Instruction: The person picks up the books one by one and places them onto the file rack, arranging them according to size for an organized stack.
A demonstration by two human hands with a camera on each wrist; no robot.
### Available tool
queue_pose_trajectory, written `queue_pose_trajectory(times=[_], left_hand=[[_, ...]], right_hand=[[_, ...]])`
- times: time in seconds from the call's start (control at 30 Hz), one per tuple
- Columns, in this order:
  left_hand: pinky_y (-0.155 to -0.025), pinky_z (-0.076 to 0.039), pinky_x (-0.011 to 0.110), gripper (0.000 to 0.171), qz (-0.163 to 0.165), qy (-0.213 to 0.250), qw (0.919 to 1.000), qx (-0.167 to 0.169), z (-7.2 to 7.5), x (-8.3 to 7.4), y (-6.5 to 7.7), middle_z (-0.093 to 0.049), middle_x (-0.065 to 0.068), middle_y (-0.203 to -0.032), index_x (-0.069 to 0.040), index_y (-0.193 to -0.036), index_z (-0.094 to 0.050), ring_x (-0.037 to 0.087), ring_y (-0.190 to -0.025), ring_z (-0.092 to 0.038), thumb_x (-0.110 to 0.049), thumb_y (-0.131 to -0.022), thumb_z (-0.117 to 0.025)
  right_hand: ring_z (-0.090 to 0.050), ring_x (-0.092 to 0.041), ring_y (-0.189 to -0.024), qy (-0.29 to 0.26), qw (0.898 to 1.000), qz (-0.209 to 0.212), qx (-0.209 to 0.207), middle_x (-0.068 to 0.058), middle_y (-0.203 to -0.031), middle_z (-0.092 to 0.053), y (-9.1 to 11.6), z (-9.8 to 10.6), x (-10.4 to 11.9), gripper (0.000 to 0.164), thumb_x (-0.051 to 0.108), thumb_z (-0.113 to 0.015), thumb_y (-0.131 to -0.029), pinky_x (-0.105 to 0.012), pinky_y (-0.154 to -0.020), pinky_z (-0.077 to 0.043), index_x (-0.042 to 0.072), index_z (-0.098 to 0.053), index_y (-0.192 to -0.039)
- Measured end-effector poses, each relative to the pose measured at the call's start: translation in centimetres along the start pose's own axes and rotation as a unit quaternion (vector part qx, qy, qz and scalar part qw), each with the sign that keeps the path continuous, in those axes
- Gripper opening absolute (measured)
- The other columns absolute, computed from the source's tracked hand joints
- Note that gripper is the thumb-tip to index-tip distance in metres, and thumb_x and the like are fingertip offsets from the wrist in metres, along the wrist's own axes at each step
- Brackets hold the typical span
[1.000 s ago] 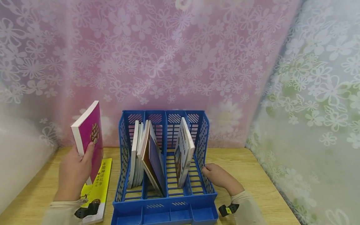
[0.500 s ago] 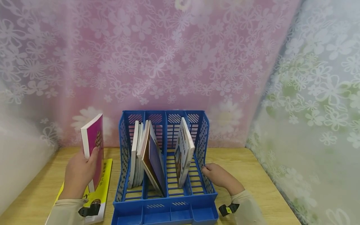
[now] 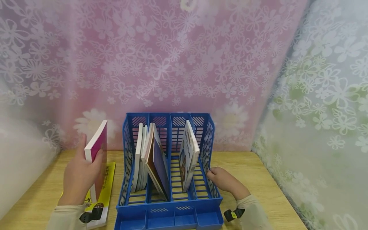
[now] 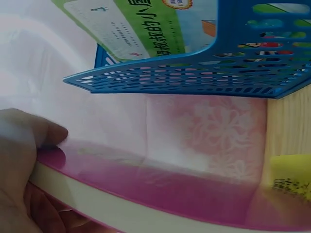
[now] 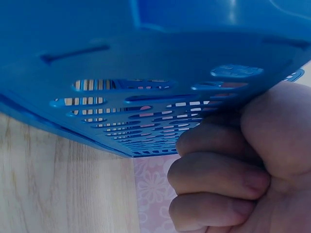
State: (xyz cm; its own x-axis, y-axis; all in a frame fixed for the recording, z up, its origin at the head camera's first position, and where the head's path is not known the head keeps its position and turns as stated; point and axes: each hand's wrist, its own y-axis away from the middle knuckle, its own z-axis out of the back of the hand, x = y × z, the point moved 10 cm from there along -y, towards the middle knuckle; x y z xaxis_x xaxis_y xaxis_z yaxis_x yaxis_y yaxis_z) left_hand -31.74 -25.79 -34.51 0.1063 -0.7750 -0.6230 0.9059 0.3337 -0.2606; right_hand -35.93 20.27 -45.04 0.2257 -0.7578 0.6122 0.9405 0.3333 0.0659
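My left hand (image 3: 79, 177) grips a thick magenta book (image 3: 100, 172) upright, thumb on its cover and fingers behind. It is over a yellow book (image 3: 106, 195) that lies flat on the table, left of the blue plastic book rack (image 3: 169, 207). The left wrist view shows the pale page edge of the magenta book (image 4: 165, 194) running out from the hand. At the rack's right side wall, my right hand (image 3: 225, 180) holds the wall's edge. In the right wrist view the fingers (image 5: 214, 174) are curled, beside the slotted wall.
White-edged thin books (image 3: 138, 159) stand in the rack's left slot. Brown and purple books (image 3: 158, 166) lean in the second, and white-covered books (image 3: 188, 156) tilt further right. Shallow trays (image 3: 130, 222) line the rack's front. A pink floral curtain (image 3: 172, 64) hangs behind the wooden table (image 3: 244, 163).
My left hand has lowered the magenta book and moved it slightly right, over the yellow book. Its index finger now points up along the book. My right hand and the rack have stayed put.
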Motion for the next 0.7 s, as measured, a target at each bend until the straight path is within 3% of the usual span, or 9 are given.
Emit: queue_pose_trajectory(times=[0.1, 0.17, 0.3, 0.33, 0.43, 0.5, 0.57, 0.7], left_hand=[[-0.057, -0.045, 0.045, 0.084, -0.034, -0.018, 0.9992, -0.008, 0.5, -1.1, 0.3, -0.052, 0.027, -0.129, -0.027, -0.156, -0.004, 0.043, -0.083, -0.057, -0.057, -0.092, -0.049], [-0.059, -0.045, 0.045, 0.086, -0.054, -0.033, 0.998, 0.005, 0.4, -1.8, 0.5, -0.052, 0.024, -0.13, -0.024, -0.157, -0.007, 0.04, -0.083, -0.057, -0.059, -0.091, -0.049], [-0.056, -0.045, 0.039, 0.088, -0.065, -0.057, 0.9919, 0.093, -1.1, -2.6, 1.2, -0.051, 0.03, -0.126, -0.016, -0.157, -0.009, 0.033, -0.075, -0.058, -0.066, -0.092, -0.041], [-0.054, -0.045, 0.038, 0.088, -0.062, -0.06, 0.9895, 0.116, -1.5, -2.7, 1.5, -0.055, 0.03, -0.119, -0.014, -0.156, -0.012, 0.031, -0.071, -0.057, -0.067, -0.092, -0.038], [-0.047, -0.039, 0.032, 0.082, -0.05, -0.059, 0.9843, 0.158, -2.2, -2.8, 2.2, -0.06, 0.021, -0.086, -0.005, -0.143, -0.039, 0.023, -0.058, -0.051, -0.07, -0.092, -0.032], [-0.045, -0.037, 0.031, 0.077, -0.04, -0.057, 0.9837, 0.166, -2.3, -2.7, 2.4, -0.052, 0.011, -0.069, -0.002, -0.122, -0.052, 0.021, -0.052, -0.047, -0.07, -0.092, -0.031], [-0.043, -0.037, 0.03, 0.072, -0.029, -0.055, 0.9844, 0.165, -2.3, -2.4, 2.4, -0.047, 0.007, -0.062, -0.002, -0.103, -0.055, 0.02, -0.049, -0.046, -0.069, -0.093, -0.032], [-0.045, -0.038, 0.031, 0.074, -0.015, -0.061, 0.9866, 0.151, -1.8, -1.8, 2.0, -0.05, 0.008, -0.064, 0.0, -0.097, -0.055, 0.021, -0.052, -0.048, -0.069, -0.094, -0.027]], right_hand=[[-0.03, -0.012, -0.048, -0.006, 1.0, 0.0, 0.001, 0.004, -0.055, -0.034, 0.0, 0.0, 0.0, 0.04, 0.021, -0.039, -0.103, -0.027, -0.049, -0.029, 0.014, -0.04, -0.063], [-0.029, -0.012, -0.048, -0.009, 1.0, -0.002, 0.001, 0.004, -0.055, -0.034, 0.0, 0.0, -0.1, 0.04, 0.021, -0.039, -0.103, -0.027, -0.048, -0.028, 0.014, -0.04, -0.063], [-0.029, -0.012, -0.047, -0.014, 1.0, -0.004, -0.001, 0.003, -0.055, -0.033, -0.1, 0.1, -0.1, 0.04, 0.021, -0.04, -0.103, -0.027, -0.048, -0.028, 0.014, -0.039, -0.063], [-0.029, -0.012, -0.047, -0.015, 1.0, -0.004, -0.002, 0.003, -0.055, -0.033, -0.1, 0.1, 0.0, 0.04, 0.021, -0.04, -0.103, -0.027, -0.048, -0.028, 0.014, -0.039, -0.063], [-0.029, -0.012, -0.047, -0.016, 1.0, -0.007, -0.002, 0.004, -0.054, -0.033, -0.1, 0.1, -0.1, 0.041, 0.021, -0.04, -0.103, -0.027, -0.048, -0.028, 0.014, -0.039, -0.063], [-0.028, -0.011, -0.047, -0.014, 1.0, -0.008, -0.001, 0.004, -0.054, -0.033, 0.0, 0.0, -0.2, 0.041, 0.022, -0.039, -0.103, -0.027, -0.048, -0.028, 0.014, -0.039, -0.062], [-0.028, -0.011, -0.047, -0.012, 1.0, -0.009, -0.001, 0.004, -0.054, -0.033, 0.0, 0.0, -0.3, 0.041, 0.022, -0.039, -0.103, -0.027, -0.048, -0.028, 0.014, -0.039, -0.062], [-0.028, -0.011, -0.047, -0.006, 1.0, -0.009, 0.0, 0.004, -0.054, -0.033, 0.0, 0.0, -0.3, 0.042, 0.022, -0.038, -0.103, -0.026, -0.048, -0.029, 0.015, -0.039, -0.062]])
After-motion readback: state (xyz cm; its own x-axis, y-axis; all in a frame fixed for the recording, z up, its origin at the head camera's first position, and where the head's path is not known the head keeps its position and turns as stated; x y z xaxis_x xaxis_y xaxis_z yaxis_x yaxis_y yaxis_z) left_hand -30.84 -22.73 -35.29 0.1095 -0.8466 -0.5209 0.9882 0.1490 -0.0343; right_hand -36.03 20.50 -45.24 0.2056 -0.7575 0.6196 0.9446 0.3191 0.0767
